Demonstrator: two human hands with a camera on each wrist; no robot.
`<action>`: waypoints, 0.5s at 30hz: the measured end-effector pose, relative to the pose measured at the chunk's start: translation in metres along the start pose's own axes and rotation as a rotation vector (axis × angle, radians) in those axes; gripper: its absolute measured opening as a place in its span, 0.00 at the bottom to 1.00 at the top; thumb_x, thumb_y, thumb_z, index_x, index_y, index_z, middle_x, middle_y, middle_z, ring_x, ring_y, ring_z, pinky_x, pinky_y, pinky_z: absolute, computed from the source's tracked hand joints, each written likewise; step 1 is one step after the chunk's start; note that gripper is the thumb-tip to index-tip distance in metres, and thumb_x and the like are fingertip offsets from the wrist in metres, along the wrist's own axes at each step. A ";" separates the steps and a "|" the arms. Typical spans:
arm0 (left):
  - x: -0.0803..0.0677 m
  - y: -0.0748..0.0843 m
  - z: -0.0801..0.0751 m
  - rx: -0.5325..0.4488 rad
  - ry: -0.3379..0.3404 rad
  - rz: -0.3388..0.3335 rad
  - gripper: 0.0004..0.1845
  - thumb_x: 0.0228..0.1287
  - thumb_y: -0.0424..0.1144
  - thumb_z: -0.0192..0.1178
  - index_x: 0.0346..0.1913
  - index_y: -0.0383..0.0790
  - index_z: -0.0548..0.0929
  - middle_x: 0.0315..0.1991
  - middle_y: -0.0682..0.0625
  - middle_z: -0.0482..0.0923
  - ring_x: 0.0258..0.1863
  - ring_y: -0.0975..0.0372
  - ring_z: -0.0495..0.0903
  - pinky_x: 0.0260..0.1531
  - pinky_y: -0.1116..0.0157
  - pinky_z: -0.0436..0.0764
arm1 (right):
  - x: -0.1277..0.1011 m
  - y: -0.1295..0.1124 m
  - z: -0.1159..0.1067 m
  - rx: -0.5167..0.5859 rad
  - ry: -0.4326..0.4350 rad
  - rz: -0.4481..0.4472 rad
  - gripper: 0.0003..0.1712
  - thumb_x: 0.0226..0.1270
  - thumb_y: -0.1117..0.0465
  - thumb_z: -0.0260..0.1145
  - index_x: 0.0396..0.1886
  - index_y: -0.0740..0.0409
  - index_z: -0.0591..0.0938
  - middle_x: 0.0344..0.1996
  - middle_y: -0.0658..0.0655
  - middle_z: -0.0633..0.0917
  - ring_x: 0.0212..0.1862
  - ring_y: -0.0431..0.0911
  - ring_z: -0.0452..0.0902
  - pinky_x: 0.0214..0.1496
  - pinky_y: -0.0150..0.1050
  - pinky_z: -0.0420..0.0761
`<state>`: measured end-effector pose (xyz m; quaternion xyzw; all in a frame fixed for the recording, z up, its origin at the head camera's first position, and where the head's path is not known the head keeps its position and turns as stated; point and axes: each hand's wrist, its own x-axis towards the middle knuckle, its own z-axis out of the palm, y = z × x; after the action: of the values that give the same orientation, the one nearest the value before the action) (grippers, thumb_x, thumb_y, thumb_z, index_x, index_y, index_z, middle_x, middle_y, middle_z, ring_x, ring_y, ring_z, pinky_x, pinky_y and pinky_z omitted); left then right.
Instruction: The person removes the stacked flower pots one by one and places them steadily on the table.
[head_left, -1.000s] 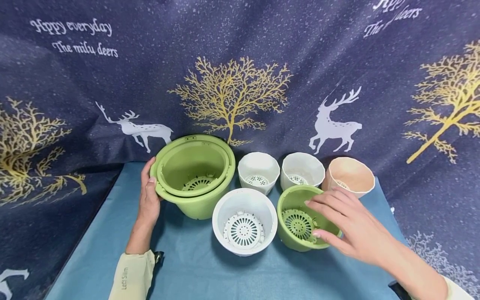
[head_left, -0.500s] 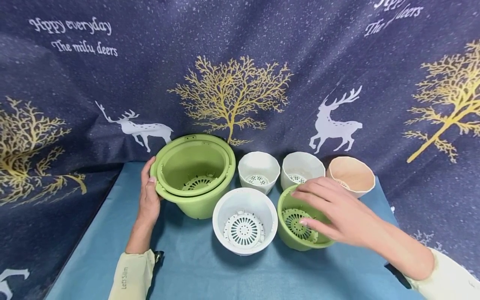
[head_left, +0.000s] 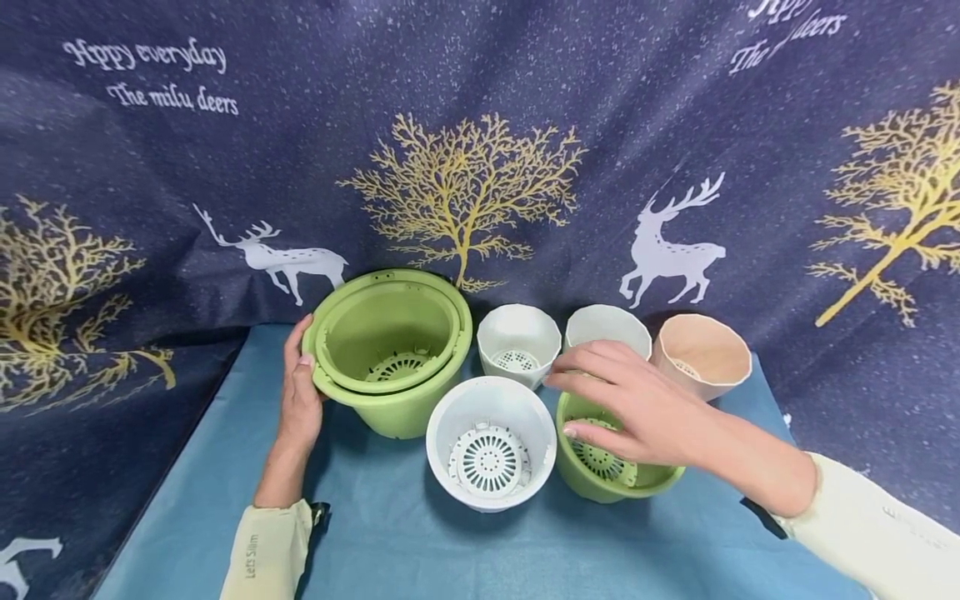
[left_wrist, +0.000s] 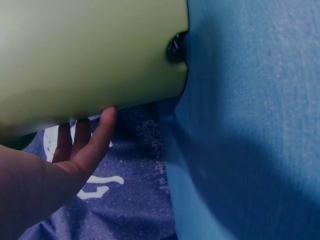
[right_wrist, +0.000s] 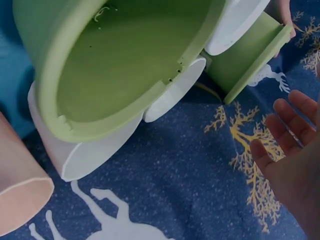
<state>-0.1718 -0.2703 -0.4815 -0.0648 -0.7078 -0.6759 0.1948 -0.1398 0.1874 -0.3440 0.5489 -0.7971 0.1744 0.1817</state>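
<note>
The large green pot [head_left: 390,354] is steadied by the open left hand [head_left: 298,400]. The small green pot [head_left: 611,467] could be tipped against the white pot [head_left: 487,442] if brushed by the open right hand [head_left: 637,404].

A staged tabletop: a deer-and-tree printed backdrop cloth [head_left: 480,150] hangs behind a blue-covered table [head_left: 405,542] of empty plastic flowerpots [head_left: 517,342].

- The left hand [head_left: 298,400] lay at the person's left, forearm stretched straight forward in a pale sleeve [head_left: 261,557].
- Its fingers were nearly straight, thumb uppermost, palm turned inward.
- The right hand [head_left: 633,404] was raised, palm down, reaching leftward across the body.
- Its fingers [right_wrist: 290,120] were spread and relaxed, gripping nothing.
- The right forearm [head_left: 757,471] ran back to a pale sleeve at lower right.
</note>
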 end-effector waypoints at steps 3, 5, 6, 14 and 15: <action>0.000 0.000 0.001 -0.002 -0.002 -0.004 0.30 0.84 0.43 0.33 0.85 0.51 0.58 0.63 0.44 0.72 0.32 0.65 0.81 0.23 0.71 0.80 | 0.006 0.002 0.003 0.015 -0.006 -0.008 0.27 0.79 0.43 0.64 0.65 0.56 0.83 0.60 0.53 0.83 0.62 0.50 0.77 0.72 0.48 0.68; 0.000 0.000 0.001 -0.004 0.000 -0.006 0.30 0.84 0.43 0.33 0.85 0.51 0.58 0.65 0.45 0.71 0.33 0.65 0.81 0.24 0.71 0.80 | 0.010 0.003 0.005 0.018 -0.012 -0.010 0.27 0.78 0.43 0.65 0.65 0.55 0.83 0.59 0.53 0.83 0.61 0.49 0.77 0.72 0.48 0.70; 0.000 -0.001 0.001 -0.006 0.002 -0.006 0.30 0.84 0.43 0.33 0.85 0.51 0.59 0.67 0.45 0.70 0.35 0.64 0.82 0.25 0.71 0.81 | 0.012 0.004 0.006 0.024 -0.017 -0.010 0.27 0.77 0.44 0.66 0.65 0.55 0.83 0.59 0.53 0.83 0.61 0.49 0.77 0.72 0.49 0.70; 0.001 -0.002 0.000 -0.010 0.010 -0.012 0.30 0.85 0.43 0.33 0.85 0.51 0.59 0.66 0.45 0.71 0.33 0.65 0.81 0.24 0.72 0.80 | 0.026 0.010 0.013 0.077 -0.076 0.049 0.24 0.76 0.46 0.68 0.65 0.50 0.83 0.62 0.51 0.82 0.65 0.47 0.76 0.69 0.48 0.73; 0.001 -0.002 0.000 -0.004 0.011 -0.013 0.30 0.85 0.43 0.33 0.85 0.51 0.59 0.65 0.45 0.71 0.32 0.66 0.80 0.23 0.72 0.79 | 0.027 0.010 0.014 0.078 -0.078 0.050 0.24 0.76 0.46 0.68 0.65 0.50 0.83 0.62 0.51 0.82 0.66 0.48 0.76 0.69 0.48 0.73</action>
<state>-0.1732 -0.2705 -0.4832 -0.0569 -0.7057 -0.6790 0.1940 -0.1599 0.1618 -0.3441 0.5418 -0.8096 0.1882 0.1246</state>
